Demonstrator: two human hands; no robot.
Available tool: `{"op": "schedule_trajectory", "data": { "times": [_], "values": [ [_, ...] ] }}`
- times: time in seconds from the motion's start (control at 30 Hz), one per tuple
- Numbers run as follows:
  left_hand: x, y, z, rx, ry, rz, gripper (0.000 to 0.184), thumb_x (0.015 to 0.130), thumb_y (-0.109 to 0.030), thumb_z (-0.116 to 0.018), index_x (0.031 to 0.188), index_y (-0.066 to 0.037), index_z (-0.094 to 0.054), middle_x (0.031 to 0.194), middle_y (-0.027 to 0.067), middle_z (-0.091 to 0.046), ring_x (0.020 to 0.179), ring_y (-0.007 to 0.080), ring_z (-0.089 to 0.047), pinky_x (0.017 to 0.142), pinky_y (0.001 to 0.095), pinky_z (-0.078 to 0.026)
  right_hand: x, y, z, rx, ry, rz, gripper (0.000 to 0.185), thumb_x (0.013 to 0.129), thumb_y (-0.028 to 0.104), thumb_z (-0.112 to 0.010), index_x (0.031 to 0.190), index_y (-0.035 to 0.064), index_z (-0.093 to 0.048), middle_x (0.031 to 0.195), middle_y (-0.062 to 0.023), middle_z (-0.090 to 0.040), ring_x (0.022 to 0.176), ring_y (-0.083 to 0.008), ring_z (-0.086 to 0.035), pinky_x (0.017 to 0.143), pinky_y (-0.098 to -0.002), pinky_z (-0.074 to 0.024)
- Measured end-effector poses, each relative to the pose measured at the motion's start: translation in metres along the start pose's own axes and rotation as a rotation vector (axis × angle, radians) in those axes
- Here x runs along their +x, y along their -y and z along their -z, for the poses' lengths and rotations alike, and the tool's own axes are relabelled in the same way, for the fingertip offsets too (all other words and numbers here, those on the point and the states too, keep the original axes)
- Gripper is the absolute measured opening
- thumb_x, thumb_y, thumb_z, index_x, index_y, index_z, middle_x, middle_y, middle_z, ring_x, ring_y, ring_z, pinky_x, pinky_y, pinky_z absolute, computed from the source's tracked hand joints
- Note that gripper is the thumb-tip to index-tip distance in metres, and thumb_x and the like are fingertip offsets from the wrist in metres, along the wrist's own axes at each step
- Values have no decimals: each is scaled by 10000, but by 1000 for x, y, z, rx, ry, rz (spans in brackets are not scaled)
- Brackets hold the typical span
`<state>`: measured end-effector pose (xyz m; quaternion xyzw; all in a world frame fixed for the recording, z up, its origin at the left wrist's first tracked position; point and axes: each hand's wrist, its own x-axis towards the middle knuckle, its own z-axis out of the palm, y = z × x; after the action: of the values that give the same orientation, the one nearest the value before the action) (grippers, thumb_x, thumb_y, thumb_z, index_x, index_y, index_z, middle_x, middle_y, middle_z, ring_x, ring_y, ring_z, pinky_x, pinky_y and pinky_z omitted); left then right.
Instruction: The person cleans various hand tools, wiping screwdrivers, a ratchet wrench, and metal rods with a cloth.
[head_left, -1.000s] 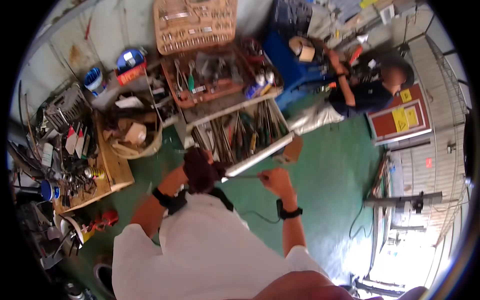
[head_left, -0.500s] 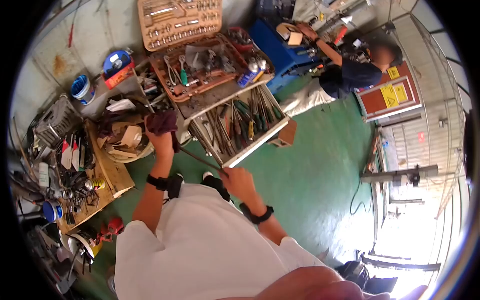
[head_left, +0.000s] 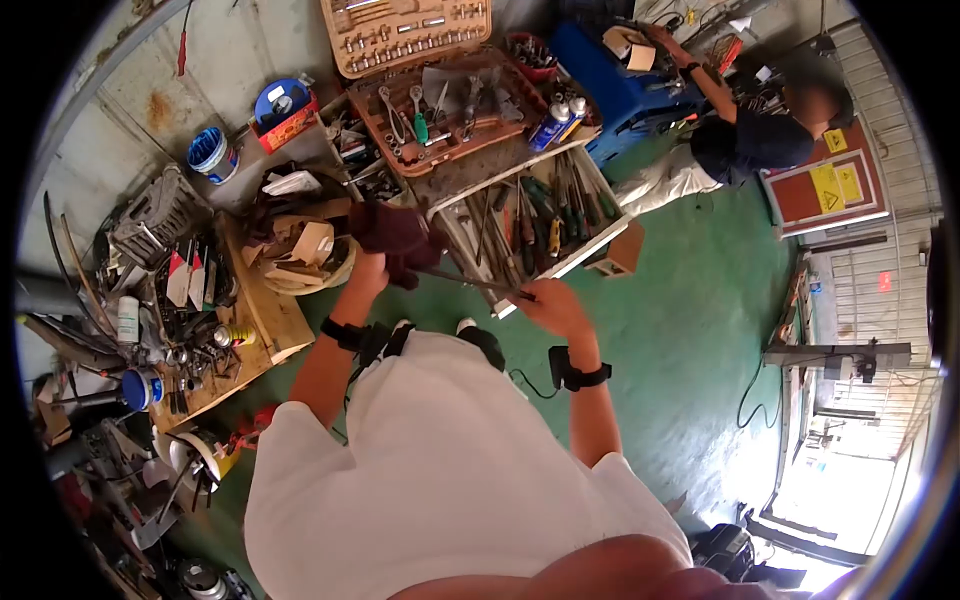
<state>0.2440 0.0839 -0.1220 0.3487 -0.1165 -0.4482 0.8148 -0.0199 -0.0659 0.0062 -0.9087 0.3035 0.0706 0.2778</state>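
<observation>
A dark maroon cloth is bunched in my left hand, whose fingers are mostly hidden behind it. From the cloth a long thin metal rod runs across to my right hand, which is closed around its other end. The cloth covers the rod's left part, so that end is hidden. Just beyond the rod is a pulled-out drawer full of screwdrivers and other long tools. A bin of cardboard scraps stands beside my left hand.
An orange socket-set case lies open on the cabinet, near spray cans. A wooden bench with tools stands at left. Another person works at a blue cabinet. Green floor extends to the right.
The view has shifted, with the surroundings now further right. The rod lies more level, and my right hand has come up closer to the drawer. The cloth now covers the rod's left end.
</observation>
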Motion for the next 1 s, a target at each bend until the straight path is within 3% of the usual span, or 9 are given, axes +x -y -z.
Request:
{"op": "schedule_trajectory", "data": {
  "times": [0.13, 0.33, 0.4, 0.47, 0.57, 0.63, 0.8, 0.87, 1.0],
  "values": [
    [1, -6, 13, 25, -272, -207, 293, 962, -214, -606, 1225, -113, -524, 1157, 24, -573, 1036, 158, -571, 903, 338, -472, -2, 23, -47, 31, -118, 3, 274, 867, 301, -610, 799, 43, -675, 745, -196, -633, 766, -403, -621, 633, -487, -472],
    [1, -18, -18, 174, -702, -406, 393, 866, -158, -702, 1188, -65, -496, 1079, 29, -544, 946, 151, -550, 795, 311, -477, -1, 37, -126, 202, 0, -52, 301, 880, 331, -599, 808, 50, -676, 786, -193, -652, 753, -418, -628, 660, -514, -494],
    [6, -9, 11, 308, -560, -527, 344, 871, -132, -684, 1153, -61, -501, 1064, 35, -548, 922, 152, -553, 752, 318, -483, 5, 33, -119, 156, -19, -68, 308, 884, 337, -596, 808, 50, -677, 778, -194, -649, 756, -416, -629, 662, -513, -496],
    [-9, -16, 6, 269, -570, -394, 290, 903, -157, -649, 1142, -56, -521, 1027, 33, -567, 889, 151, -566, 755, 317, -485, 8, 24, -103, 85, -119, 17, 322, 888, 343, -593, 802, 44, -677, 765, -194, -647, 749, -410, -628, 650, -504, -500],
    [-23, -6, 29, 224, -528, -338, 239, 956, -215, -573, 1143, -68, -556, 1038, 33, -607, 888, 157, -599, 771, 327, -502, 5, 9, -70, 22, 31, 126, 321, 892, 345, -589, 799, 52, -682, 754, -191, -644, 728, -401, -624, 643, -500, -495],
    [-34, -10, 28, 191, -257, -88, 308, 994, -320, -506, 1179, -81, -568, 1081, 36, -637, 936, 174, -626, 820, 336, -519, 3, 7, -41, -88, 93, 214, 310, 894, 342, -587, 811, 61, -687, 745, -182, -642, 721, -394, -616, 641, -497, -480],
    [-59, -23, 9, 69, -168, 326, 414, 986, -424, -498, 1204, -78, -562, 1109, 51, -648, 982, 180, -637, 878, 339, -529, -8, -18, -6, -58, 101, 254, 306, 885, 346, -596, 843, 55, -685, 749, -172, -641, 742, -381, -612, 647, -474, -473],
    [-56, -28, 6, 9, 135, 361, 298, 960, -360, -559, 994, -64, -555, 917, 34, -601, 844, 120, -598, 712, 287, -501, -8, -24, -5, -71, 131, 235, 308, 882, 347, -599, 853, 52, -683, 756, -170, -640, 746, -378, -609, 650, -467, -470],
    [-46, -42, 9, 89, 343, 496, 260, 909, -305, -619, 880, -67, -521, 850, 36, -555, 793, 107, -564, 661, 249, -464, -15, -31, -16, -40, 153, 225, 303, 869, 339, -607, 865, 45, -682, 758, -175, -634, 732, -379, -602, 643, -468, -461]
  ]
}}
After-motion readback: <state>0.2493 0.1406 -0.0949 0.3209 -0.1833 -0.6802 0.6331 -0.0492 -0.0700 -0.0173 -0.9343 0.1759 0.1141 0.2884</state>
